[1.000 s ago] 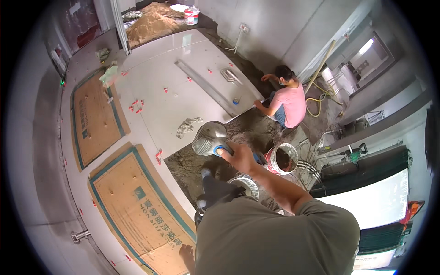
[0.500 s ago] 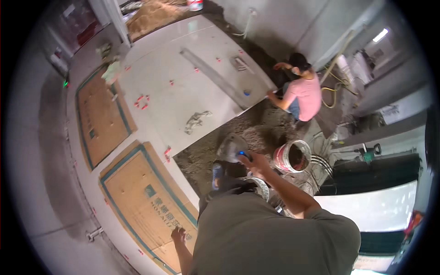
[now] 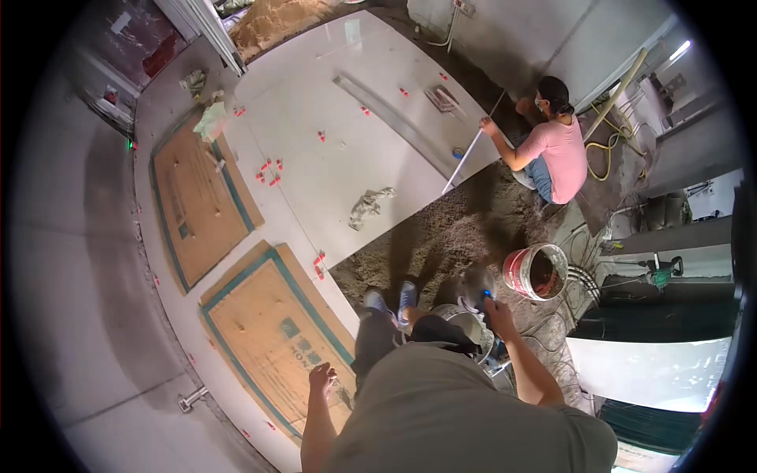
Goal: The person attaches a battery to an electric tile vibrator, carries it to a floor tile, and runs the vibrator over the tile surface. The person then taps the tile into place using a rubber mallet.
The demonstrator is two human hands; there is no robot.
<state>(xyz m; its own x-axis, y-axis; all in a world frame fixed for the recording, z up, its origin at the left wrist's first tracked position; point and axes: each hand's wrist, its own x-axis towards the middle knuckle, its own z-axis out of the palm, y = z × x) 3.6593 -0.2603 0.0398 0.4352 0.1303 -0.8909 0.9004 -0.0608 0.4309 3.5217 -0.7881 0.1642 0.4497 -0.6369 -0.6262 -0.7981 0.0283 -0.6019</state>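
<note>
My right hand (image 3: 498,317) grips the blue handle of a trowel (image 3: 475,284); its grey blade looks blurred. The trowel is just above and beside a pale bucket (image 3: 451,310) by my feet, partly hidden by my leg. My left hand (image 3: 322,380) hangs over a cardboard sheet (image 3: 272,347), its fingers loosely bent and apart, with nothing visible in it. Rough grey-brown mortar (image 3: 449,236) covers the ground ahead of my shoes. Right of the trowel stands a red-and-white bucket (image 3: 516,272) with dark contents.
A co-worker in pink (image 3: 564,154) squats at the far right, holding a long pale strip (image 3: 464,160) at the tile edge. Large pale tiles (image 3: 315,189) carry red clips, a crumpled rag (image 3: 369,209) and a long bar (image 3: 394,122). Cables (image 3: 583,284) lie beside the bucket.
My right hand and trowel have swung back from over the mortar towards the bucket near my feet. The pale strip now stands out at the co-worker's hand. My view has shifted.
</note>
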